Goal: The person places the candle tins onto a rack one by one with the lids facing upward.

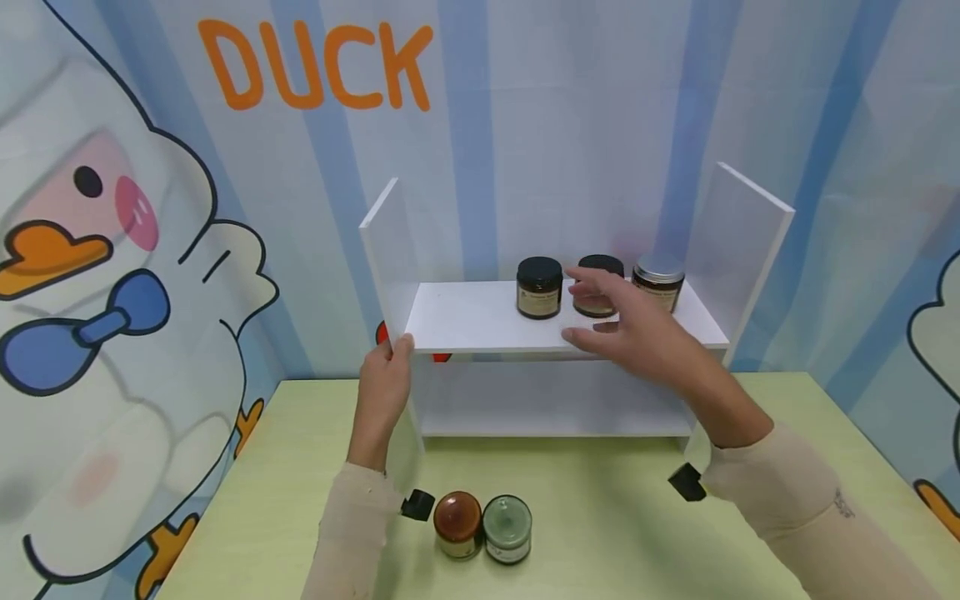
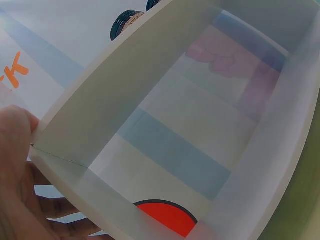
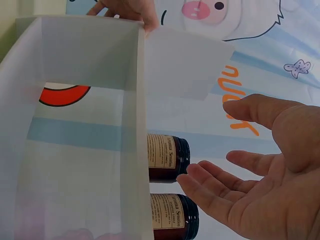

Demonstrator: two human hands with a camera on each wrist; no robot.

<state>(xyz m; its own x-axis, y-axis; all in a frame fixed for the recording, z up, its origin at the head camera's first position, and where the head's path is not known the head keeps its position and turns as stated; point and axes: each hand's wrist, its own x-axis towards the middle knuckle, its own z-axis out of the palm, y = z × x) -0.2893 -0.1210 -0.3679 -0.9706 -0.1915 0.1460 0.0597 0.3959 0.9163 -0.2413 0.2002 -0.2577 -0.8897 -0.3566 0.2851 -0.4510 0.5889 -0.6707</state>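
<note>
Two jars, a brown-lidded one (image 1: 457, 523) and a green-lidded one (image 1: 507, 528), are seen touching side by side on the table (image 1: 600, 517) at 6 o'clock. At 12 o'clock from them a white shelf (image 1: 480, 321) is stood. Its left front corner is gripped by the left hand (image 1: 384, 385). Three dark jars are lined up on its top board toward 2 o'clock. The right hand (image 1: 633, 325) is held spread and released before the middle jar (image 1: 600, 287), nothing being grasped; contact cannot be told.
</note>
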